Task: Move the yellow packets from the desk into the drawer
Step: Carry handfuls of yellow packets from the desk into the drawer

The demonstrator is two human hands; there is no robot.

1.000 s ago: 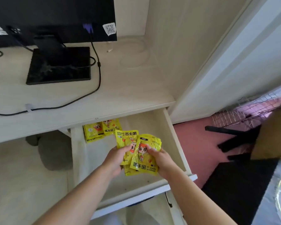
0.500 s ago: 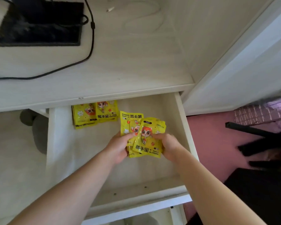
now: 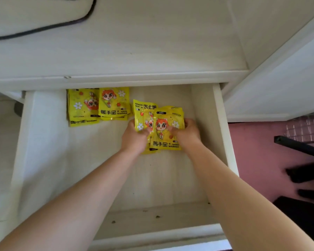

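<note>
A bunch of yellow hand-warmer packets (image 3: 163, 140) with a red-haired cartoon figure is low inside the open drawer (image 3: 223, 127). My left hand (image 3: 134, 136) grips the bunch from the left and my right hand (image 3: 187, 132) grips it from the right. Whether the bunch rests on the drawer bottom cannot be told. A second pile of yellow packets (image 3: 98, 105) lies flat at the drawer's back left, partly under the desk (image 3: 134, 51) edge.
A black cable (image 3: 43, 28) curves over the desk top at the upper left. White panels (image 3: 279, 78) stand to the right of the drawer. Dark chair legs (image 3: 301, 147) stand on the pink floor at the right.
Both hands have carried the bunch of packets deeper and lower into the drawer. The view has tilted down, so the monitor base has left the picture.
</note>
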